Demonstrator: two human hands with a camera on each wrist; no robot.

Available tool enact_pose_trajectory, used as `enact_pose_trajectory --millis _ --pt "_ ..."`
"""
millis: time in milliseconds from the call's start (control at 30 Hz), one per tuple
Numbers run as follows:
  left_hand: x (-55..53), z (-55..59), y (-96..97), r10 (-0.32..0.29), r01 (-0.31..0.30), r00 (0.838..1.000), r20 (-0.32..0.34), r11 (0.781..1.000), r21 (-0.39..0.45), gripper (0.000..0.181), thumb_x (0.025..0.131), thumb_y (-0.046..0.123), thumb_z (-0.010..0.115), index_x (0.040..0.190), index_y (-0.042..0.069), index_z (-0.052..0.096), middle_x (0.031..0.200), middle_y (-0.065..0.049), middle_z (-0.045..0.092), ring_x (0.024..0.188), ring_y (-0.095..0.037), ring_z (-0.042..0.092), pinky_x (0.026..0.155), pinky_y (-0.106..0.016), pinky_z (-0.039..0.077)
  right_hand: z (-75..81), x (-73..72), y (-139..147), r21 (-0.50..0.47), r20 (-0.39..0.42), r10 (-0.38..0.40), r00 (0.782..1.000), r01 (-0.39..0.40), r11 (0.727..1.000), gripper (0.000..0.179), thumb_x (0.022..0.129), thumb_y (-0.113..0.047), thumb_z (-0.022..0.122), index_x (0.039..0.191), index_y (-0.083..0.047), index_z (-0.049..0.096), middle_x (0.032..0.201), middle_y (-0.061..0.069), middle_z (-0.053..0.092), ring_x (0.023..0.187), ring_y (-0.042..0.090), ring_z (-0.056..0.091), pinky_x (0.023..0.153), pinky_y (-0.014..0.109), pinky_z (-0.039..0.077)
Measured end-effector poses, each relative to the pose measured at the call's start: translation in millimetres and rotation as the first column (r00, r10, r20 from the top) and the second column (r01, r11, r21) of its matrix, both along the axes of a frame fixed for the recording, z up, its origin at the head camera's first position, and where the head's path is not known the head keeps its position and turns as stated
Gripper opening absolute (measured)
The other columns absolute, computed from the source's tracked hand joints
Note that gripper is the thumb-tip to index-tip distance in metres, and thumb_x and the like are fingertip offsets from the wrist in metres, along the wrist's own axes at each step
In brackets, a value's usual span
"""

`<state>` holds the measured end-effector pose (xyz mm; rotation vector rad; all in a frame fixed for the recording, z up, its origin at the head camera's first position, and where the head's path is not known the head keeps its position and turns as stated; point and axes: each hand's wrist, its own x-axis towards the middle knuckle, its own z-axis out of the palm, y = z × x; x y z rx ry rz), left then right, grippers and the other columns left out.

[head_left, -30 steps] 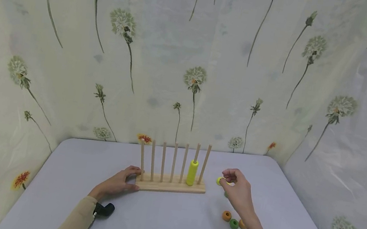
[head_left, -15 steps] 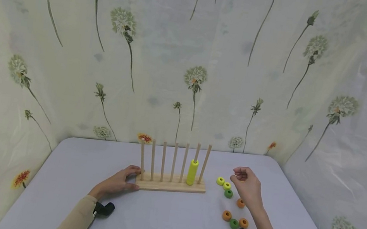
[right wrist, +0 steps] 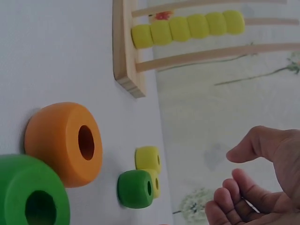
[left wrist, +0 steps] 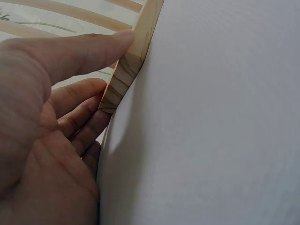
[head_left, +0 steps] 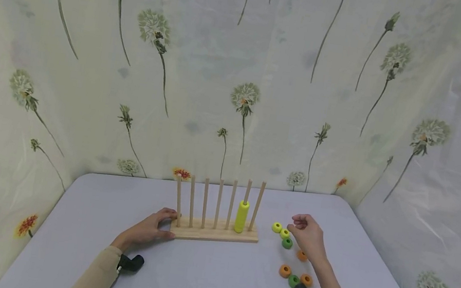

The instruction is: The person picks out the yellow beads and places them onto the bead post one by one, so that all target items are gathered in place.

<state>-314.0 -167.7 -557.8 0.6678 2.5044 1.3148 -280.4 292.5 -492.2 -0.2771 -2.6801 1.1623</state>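
My left hand (head_left: pixel 145 229) grips the left end of a wooden peg rack (head_left: pixel 215 235), thumb at the front edge and fingers behind. The left wrist view shows the thumb (left wrist: pixel 93 54) against the end of the base (left wrist: pixel 123 79). Several yellow beads (head_left: pixel 241 217) are stacked on the second peg from the right; the other pegs carry no beads. Over the right side of the table hovers my right hand (head_left: pixel 310 239), holding nothing, thumb and index finger apart. Two loose yellow beads (head_left: pixel 277 227) and a green bead (head_left: pixel 287 243) lie just left of it.
An orange bead (head_left: pixel 302 256) lies under the right hand, partly hidden by it. Closer to me are two more orange beads (head_left: pixel 285 271) with a green bead (head_left: pixel 293 281) between them. A flower-printed curtain (head_left: pixel 198 60) hangs behind the white table (head_left: pixel 202 282).
My right hand has pulled away rightward from the yellow beads, uncovering them and the green one, then drifted slightly back left. The left hand and rack have stayed put.
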Motion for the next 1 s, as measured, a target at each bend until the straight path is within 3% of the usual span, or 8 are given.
enact_pose_trajectory --millis 333,700,1000 --pt "1.1 1.3 -0.7 -0.003 0.003 1.0 0.003 1.0 0.002 0.068 0.082 0.03 0.077 0.138 0.004 0.05 0.149 -0.011 0.037 0.143 -0.039 0.026 0.112 -0.062 0.023 -15.4 -8.4 1.3 -0.005 0.138 -0.019 0.99 0.019 1.0 0.039 0.085 -0.018 0.067 0.116 0.001 0.055 0.111 0.02 0.057 0.097 0.029 0.056 0.075 0.034 0.05" --pt "0.0 0.5 -0.6 -0.003 0.003 1.0 0.002 1.0 -0.004 0.069 0.082 0.032 0.077 0.139 0.006 0.05 0.149 -0.01 0.038 0.142 -0.039 0.027 0.112 -0.061 0.023 -30.9 -18.8 4.6 -0.031 0.217 -0.008 0.976 0.015 0.999 0.043 0.084 -0.018 0.069 0.117 0.003 0.053 0.113 0.02 0.056 0.098 0.03 0.056 0.077 0.035 0.051" --pt "-0.5 0.4 -0.4 0.003 -0.003 1.0 -0.006 1.0 -0.009 0.069 0.081 0.032 0.077 0.139 0.005 0.049 0.148 -0.011 0.038 0.142 -0.039 0.028 0.112 -0.061 0.023 -37.0 -18.2 3.4 -0.017 0.24 0.005 0.971 -0.001 1.0 0.041 0.083 -0.014 0.069 0.116 0.003 0.052 0.107 0.018 0.055 0.095 0.027 0.055 0.073 0.032 0.049"
